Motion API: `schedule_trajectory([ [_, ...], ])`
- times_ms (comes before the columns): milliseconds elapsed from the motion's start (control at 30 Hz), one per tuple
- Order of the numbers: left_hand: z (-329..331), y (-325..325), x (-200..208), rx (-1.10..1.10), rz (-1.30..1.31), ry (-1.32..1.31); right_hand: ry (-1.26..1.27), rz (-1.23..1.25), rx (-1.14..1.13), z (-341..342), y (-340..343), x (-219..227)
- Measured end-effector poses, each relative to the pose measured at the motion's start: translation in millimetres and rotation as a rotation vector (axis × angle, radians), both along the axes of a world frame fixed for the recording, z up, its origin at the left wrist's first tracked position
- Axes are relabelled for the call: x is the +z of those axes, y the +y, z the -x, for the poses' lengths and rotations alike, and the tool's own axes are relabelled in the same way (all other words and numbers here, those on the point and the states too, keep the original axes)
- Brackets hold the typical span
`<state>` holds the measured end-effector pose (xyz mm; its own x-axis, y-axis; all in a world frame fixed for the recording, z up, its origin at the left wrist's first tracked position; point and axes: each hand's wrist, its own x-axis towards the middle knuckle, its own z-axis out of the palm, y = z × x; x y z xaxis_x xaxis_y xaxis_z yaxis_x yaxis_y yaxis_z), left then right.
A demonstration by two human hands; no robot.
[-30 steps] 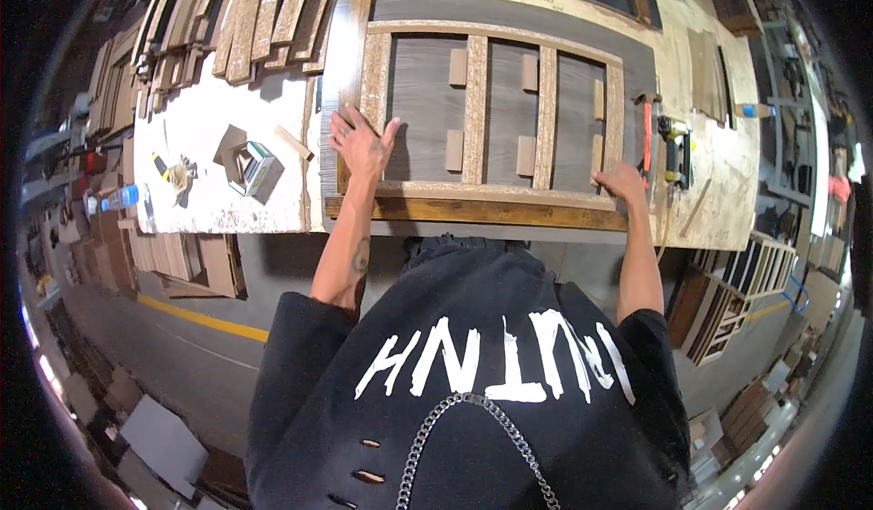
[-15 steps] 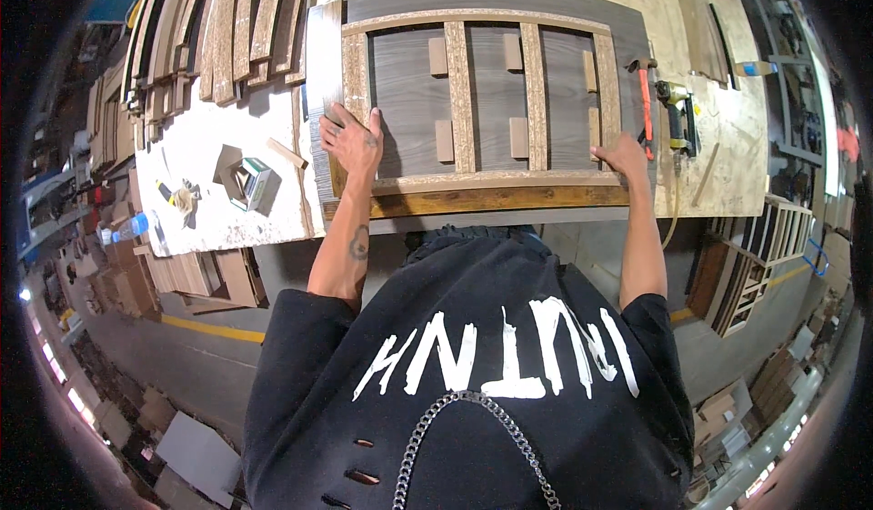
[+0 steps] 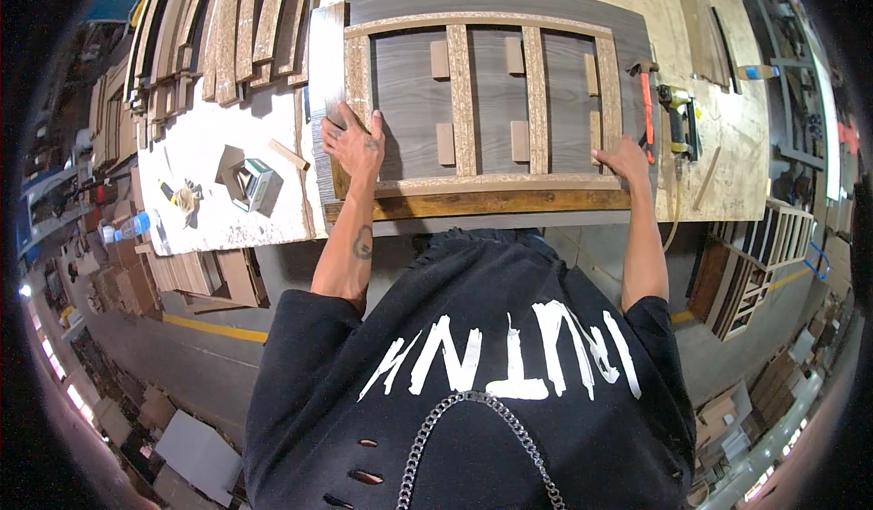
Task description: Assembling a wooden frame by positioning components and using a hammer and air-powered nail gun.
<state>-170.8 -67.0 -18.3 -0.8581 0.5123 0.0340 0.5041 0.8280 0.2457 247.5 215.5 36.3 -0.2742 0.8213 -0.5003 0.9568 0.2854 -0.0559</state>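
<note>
A ladder-like wooden frame [image 3: 459, 101] of speckled brown strips, with two inner crossbars, lies on a dark grey wood-grain panel [image 3: 405, 83]. My left hand [image 3: 356, 146] grips the frame's left side near its close corner, thumb on the inner side and fingers over the outer side. At the right side, my right hand [image 3: 625, 159] holds the near corner; its thumb reaches inward and the other fingers are mostly hidden. Small wooden blocks [image 3: 445, 145] sit against the crossbars and the right strip. A brown wooden strip [image 3: 491, 203] runs along the frame's near side.
Right of the frame lie an orange-handled hammer [image 3: 647, 101] and a nail gun [image 3: 677, 115] with a hose. Stacked wooden strips [image 3: 227, 46] fill the far left of the worktable [image 3: 291, 215]. An open small box [image 3: 252, 185] and a plastic bottle [image 3: 135, 226] are at the left.
My left fingers have drawn slightly closer together on the frame's left side. My right hand keeps its place, and the frame has not visibly moved on the panel.
</note>
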Motion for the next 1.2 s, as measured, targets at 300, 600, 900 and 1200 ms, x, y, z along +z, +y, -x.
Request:
schedule_trajectory([
  [300,-3,1,0,-0.003,-0.01,0.01,0.008,0.022,0.08,-6,1,0],
  [600,9,-5,-18,-0.024,-0.15,-0.022,0.015,0.035,0.016,-5,3,-8],
  [900,-1,-2,2,0.006,-0.013,-0.021,-0.02,0.053,-0.016,-9,3,-12],
  [1200,3,-2,3,-0.014,-0.035,-0.09,-0.031,0.061,-0.045,-1,-4,3],
])
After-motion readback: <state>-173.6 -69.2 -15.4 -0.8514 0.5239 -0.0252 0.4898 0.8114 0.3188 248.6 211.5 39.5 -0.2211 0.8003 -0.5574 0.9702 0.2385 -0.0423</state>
